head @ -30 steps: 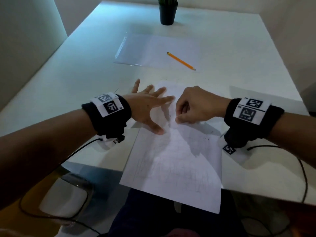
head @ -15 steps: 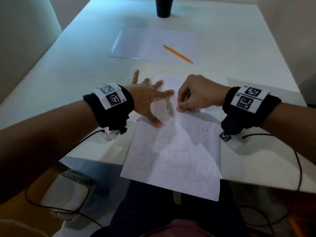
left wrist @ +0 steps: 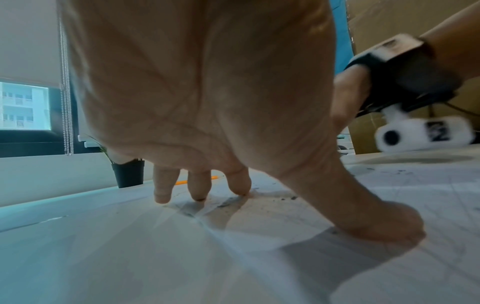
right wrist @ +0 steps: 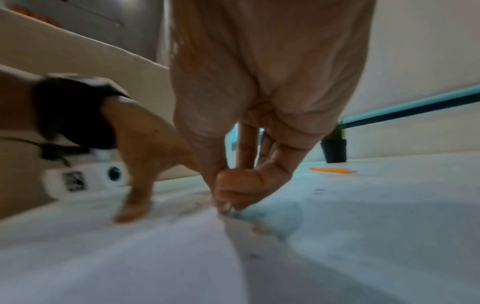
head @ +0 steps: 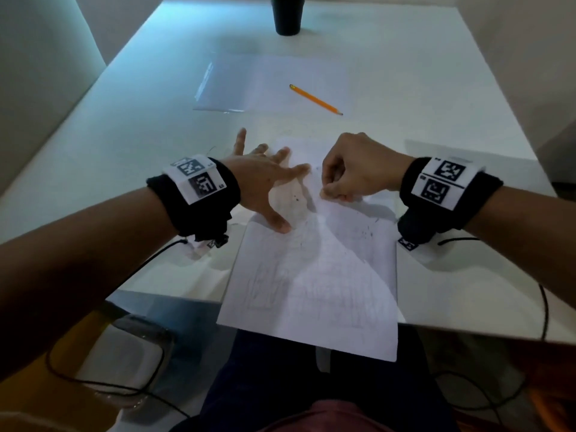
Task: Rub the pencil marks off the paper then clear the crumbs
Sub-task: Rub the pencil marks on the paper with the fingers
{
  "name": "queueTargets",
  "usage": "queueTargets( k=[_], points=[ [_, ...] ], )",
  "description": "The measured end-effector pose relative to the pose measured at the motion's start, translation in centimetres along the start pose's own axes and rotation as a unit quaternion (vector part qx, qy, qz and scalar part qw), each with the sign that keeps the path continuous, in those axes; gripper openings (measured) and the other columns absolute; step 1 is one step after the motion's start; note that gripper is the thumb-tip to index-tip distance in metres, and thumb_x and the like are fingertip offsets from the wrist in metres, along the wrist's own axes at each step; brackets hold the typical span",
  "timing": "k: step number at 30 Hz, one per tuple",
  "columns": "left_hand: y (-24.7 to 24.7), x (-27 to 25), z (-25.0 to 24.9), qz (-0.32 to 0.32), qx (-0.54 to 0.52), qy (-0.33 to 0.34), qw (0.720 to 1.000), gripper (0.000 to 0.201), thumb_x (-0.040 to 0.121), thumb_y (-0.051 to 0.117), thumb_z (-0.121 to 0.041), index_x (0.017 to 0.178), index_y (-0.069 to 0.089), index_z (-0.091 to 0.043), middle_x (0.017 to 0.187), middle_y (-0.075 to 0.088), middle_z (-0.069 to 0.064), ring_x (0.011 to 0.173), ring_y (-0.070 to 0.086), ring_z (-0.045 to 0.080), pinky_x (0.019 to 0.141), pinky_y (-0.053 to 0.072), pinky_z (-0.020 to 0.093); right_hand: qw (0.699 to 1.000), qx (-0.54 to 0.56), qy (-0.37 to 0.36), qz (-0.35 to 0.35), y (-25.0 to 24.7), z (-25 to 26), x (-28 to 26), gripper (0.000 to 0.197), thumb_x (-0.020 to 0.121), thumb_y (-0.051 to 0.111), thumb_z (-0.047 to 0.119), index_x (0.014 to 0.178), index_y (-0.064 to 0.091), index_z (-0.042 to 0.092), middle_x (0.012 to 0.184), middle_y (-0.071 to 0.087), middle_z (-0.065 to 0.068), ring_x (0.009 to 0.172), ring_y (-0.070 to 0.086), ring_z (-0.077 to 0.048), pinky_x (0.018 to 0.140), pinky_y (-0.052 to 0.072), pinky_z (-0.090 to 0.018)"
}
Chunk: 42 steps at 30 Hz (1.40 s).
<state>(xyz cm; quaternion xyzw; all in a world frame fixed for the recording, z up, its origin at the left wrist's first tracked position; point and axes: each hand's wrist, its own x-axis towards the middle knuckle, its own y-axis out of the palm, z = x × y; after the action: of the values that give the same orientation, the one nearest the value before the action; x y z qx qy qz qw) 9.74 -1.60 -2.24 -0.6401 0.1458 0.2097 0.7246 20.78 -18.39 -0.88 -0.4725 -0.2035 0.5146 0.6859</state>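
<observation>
A white sheet of paper (head: 311, 282) with faint pencil lines lies at the table's near edge, its lower part hanging past it. My left hand (head: 265, 188) presses on the sheet's upper left with fingers spread; fingertips (left wrist: 197, 195) and thumb touch the paper. My right hand (head: 352, 173) is curled just right of it, its thumb and fingers pinching a small eraser (right wrist: 227, 209) that is mostly hidden and pressed onto the paper. Dark crumbs (head: 296, 199) lie between the hands, and more crumbs (head: 364, 232) sit under the right wrist.
An orange pencil (head: 314, 99) lies beyond the paper, beside a clear plastic sleeve (head: 243, 85). A black pot (head: 288, 14) stands at the far edge of the white table (head: 124, 157). Walls close in on both sides. Cables hang off the near edge.
My right hand has slid a little up the paper, away from me, with its pinch kept. The left hand stays spread in the same spot. The head view has tilted slightly.
</observation>
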Motion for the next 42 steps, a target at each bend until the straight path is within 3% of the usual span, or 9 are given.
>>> queueTargets(
  k=[7,10,14,18,21,25,28,33,42],
  points=[
    [0.2,0.1,0.1,0.000,-0.014,0.003,1.000,0.123,0.059,0.060,-0.089,0.151,-0.011,-0.051,0.167,-0.009,0.004,0.152,-0.003,0.035,0.108,-0.016,0.073,1.000,-0.001,0.003,-0.007,-0.3,-0.4,0.1,0.012,0.076,0.081,0.017,0.065,0.074,0.015,0.056,0.069,0.004,0.051,0.062,-0.002,0.066,0.057,-0.029],
    [0.4,0.0,0.3,0.006,-0.020,0.002,1.000,0.124,0.056,0.059,-0.091,0.151,-0.012,-0.053,0.166,-0.011,0.002,0.152,-0.006,0.033,0.108,-0.016,0.073,0.998,-0.010,-0.027,0.058,0.4,0.8,0.1,0.011,0.075,0.081,0.018,0.067,0.074,0.017,0.057,0.070,0.006,0.052,0.064,-0.002,0.067,0.057,-0.026],
    [0.7,0.2,0.6,-0.012,-0.041,0.010,0.999,0.123,0.054,0.060,-0.091,0.150,-0.009,-0.056,0.167,-0.010,0.000,0.152,-0.009,0.033,0.109,-0.018,0.071,1.000,0.003,0.002,-0.002,-0.5,-0.1,1.1,0.011,0.074,0.082,0.018,0.066,0.075,0.017,0.056,0.069,0.005,0.051,0.063,-0.001,0.075,0.060,-0.036],
    [1.0,0.2,0.8,-0.012,-0.054,0.013,0.998,0.125,0.050,0.058,-0.094,0.149,-0.009,-0.058,0.167,-0.010,-0.001,0.152,-0.011,0.032,0.108,-0.019,0.071,0.997,-0.015,-0.033,0.068,0.1,1.1,0.9,0.010,0.075,0.081,0.017,0.067,0.075,0.016,0.059,0.071,0.004,0.052,0.065,-0.002,0.069,0.058,-0.027],
    [1.2,0.3,1.0,-0.019,-0.068,0.016,0.997,0.124,0.051,0.059,-0.093,0.148,-0.010,-0.058,0.166,-0.012,-0.002,0.152,-0.012,0.031,0.109,-0.019,0.070,1.000,-0.002,0.002,-0.003,-0.8,-0.1,1.7,0.009,0.073,0.083,0.019,0.068,0.075,0.017,0.056,0.068,0.008,0.052,0.061,0.002,0.075,0.059,-0.037],
    [1.2,0.2,1.0,-0.012,-0.076,0.021,0.997,0.124,0.053,0.060,-0.093,0.148,-0.011,-0.058,0.166,-0.014,-0.002,0.152,-0.013,0.031,0.109,-0.017,0.071,0.998,-0.024,-0.038,0.050,-0.1,1.0,1.6,0.007,0.073,0.081,0.017,0.067,0.076,0.017,0.055,0.068,0.007,0.052,0.062,-0.001,0.072,0.059,-0.033],
    [1.5,0.4,1.1,-0.022,-0.081,0.025,0.996,0.124,0.054,0.060,-0.092,0.149,-0.012,-0.057,0.166,-0.015,-0.004,0.152,-0.014,0.030,0.110,-0.019,0.070,1.000,-0.014,0.002,-0.018,-0.9,-0.3,2.6,0.008,0.073,0.083,0.020,0.069,0.076,0.018,0.059,0.070,0.006,0.055,0.062,-0.002,0.074,0.059,-0.039],
    [1.7,0.6,1.4,-0.023,-0.095,0.030,0.995,0.129,0.050,0.058,-0.095,0.150,-0.012,-0.054,0.166,-0.015,-0.005,0.152,-0.013,0.029,0.110,-0.017,0.070,0.998,-0.040,-0.034,0.026,-0.7,0.5,2.8,0.009,0.075,0.080,0.018,0.068,0.075,0.017,0.053,0.067,0.010,0.053,0.063,-0.002,0.067,0.056,-0.025],
    [2.2,0.8,1.9,-0.028,-0.113,0.042,0.992,0.129,0.049,0.057,-0.097,0.148,-0.014,-0.056,0.165,-0.018,-0.007,0.151,-0.017,0.029,0.109,-0.019,0.069,0.999,-0.035,-0.019,-0.023,-1.0,-0.1,3.9,0.009,0.076,0.082,0.022,0.075,0.078,0.015,0.060,0.068,0.010,0.060,0.064,-0.002,0.074,0.059,-0.034]
  ],
)
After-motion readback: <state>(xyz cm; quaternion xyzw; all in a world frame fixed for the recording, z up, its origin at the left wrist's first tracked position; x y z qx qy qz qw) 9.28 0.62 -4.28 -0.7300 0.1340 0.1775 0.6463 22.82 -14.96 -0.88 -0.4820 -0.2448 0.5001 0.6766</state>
